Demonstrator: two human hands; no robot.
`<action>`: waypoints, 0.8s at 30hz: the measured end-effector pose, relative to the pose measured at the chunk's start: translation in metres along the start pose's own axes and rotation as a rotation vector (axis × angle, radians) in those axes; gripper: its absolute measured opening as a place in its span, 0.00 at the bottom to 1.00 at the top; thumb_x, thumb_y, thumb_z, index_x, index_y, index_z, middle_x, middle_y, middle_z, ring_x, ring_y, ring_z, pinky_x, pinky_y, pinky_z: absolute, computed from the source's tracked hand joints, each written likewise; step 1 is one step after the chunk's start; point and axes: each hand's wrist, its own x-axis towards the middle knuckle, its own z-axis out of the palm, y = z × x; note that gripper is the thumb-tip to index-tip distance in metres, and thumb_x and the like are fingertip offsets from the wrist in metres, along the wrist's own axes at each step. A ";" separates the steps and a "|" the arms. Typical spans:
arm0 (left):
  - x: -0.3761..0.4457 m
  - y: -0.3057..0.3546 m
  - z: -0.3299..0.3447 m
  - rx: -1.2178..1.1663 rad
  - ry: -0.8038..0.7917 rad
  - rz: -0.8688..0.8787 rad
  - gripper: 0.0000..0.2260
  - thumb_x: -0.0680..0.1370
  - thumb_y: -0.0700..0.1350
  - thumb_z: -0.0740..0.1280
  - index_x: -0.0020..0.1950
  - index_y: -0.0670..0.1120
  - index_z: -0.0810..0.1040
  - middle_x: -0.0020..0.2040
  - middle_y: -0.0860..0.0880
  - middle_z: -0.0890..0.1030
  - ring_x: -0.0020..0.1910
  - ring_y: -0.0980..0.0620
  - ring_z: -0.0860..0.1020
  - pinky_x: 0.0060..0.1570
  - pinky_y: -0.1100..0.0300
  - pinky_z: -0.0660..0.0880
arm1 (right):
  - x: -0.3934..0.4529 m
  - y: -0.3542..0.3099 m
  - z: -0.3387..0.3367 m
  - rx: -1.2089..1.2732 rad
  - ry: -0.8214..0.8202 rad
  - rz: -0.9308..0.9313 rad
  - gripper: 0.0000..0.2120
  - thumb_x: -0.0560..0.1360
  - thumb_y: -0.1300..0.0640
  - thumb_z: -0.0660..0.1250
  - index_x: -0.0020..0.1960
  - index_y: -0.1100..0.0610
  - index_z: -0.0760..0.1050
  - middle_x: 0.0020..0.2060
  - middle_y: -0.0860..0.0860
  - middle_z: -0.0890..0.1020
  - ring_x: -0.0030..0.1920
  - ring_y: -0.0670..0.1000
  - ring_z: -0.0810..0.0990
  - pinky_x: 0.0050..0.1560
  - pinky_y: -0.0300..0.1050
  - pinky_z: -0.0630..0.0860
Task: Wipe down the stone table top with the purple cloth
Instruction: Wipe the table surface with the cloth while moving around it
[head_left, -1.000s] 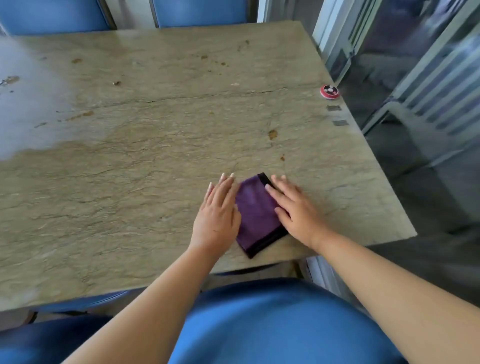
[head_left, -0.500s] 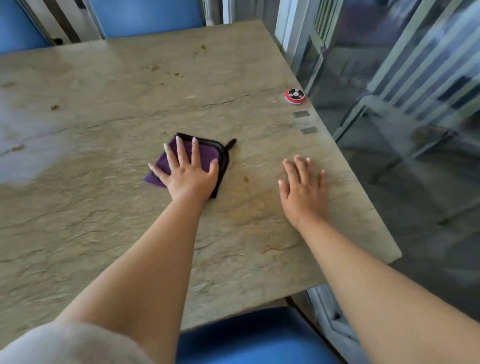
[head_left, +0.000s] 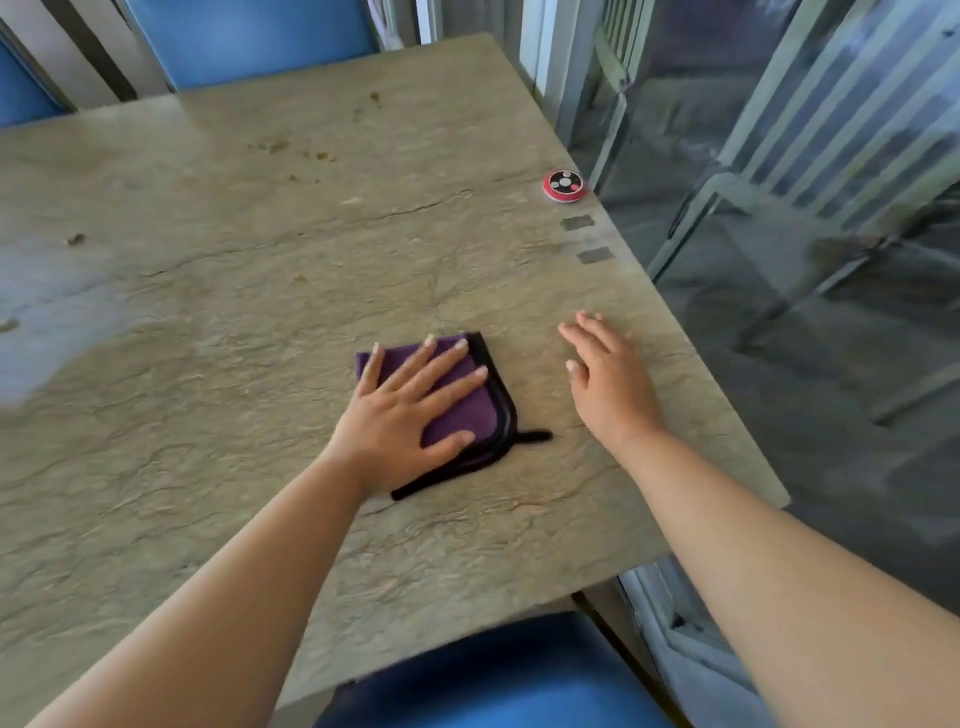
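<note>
Left hand (head_left: 402, 415) lies flat on the purple cloth (head_left: 467, 410), fingers straight and spread, palm down, pressing it onto the stone table top (head_left: 234, 291). The cloth is folded, with black edging; a short black loop or tab sticks out of its near-right corner onto the stone. The hand hides most of the cloth's left and near part, so how many folds it has is unclear. It sits right of the table's centre, toward the near edge.

Right hand (head_left: 610, 387) is flat on the bare stone just right of the cloth, fingers straight and close together, holding nothing, not touching the cloth.

Small brown stains (head_left: 291, 148) dot the far part of the top, with one more spot at the left. A pale patch at the left edge looks like glare or a wet film; can't tell which. The table's left side and far-left corner are cut off by the frame.

A round red puck with a black face and pale buttons (head_left: 565, 185) sits at the right edge; any markings are too small to read. Two grey rectangular patches (head_left: 584, 239) lie on the stone just nearer than it; stickers or inlays, unclear, no text legible.

Blue chair back (head_left: 249, 36) at the far side, top cut off. Blue seat (head_left: 488, 675) at the bottom edge, partly under the table. Glass panels and white framing (head_left: 779, 156) on the right; what's beyond is blurred. No readable writing or brands anywhere.
</note>
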 end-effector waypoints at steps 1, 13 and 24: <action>0.013 -0.003 -0.002 -0.009 0.011 -0.103 0.29 0.76 0.69 0.48 0.76 0.67 0.45 0.79 0.60 0.44 0.78 0.54 0.40 0.73 0.36 0.42 | -0.003 0.007 -0.005 -0.068 0.021 0.009 0.20 0.79 0.59 0.60 0.69 0.48 0.71 0.73 0.51 0.65 0.74 0.53 0.60 0.73 0.53 0.57; 0.078 0.101 0.007 0.003 -0.036 -0.048 0.32 0.76 0.68 0.45 0.78 0.60 0.42 0.80 0.54 0.41 0.78 0.48 0.37 0.71 0.35 0.35 | -0.020 0.040 -0.015 0.075 0.247 0.101 0.23 0.75 0.71 0.57 0.69 0.61 0.67 0.67 0.58 0.70 0.70 0.57 0.66 0.74 0.54 0.57; 0.161 0.105 0.004 -0.040 -0.042 -0.225 0.30 0.76 0.68 0.45 0.77 0.63 0.44 0.79 0.57 0.42 0.78 0.50 0.38 0.70 0.33 0.34 | -0.042 0.064 -0.031 0.235 0.371 0.290 0.30 0.72 0.75 0.54 0.70 0.55 0.69 0.62 0.50 0.77 0.65 0.49 0.71 0.65 0.37 0.65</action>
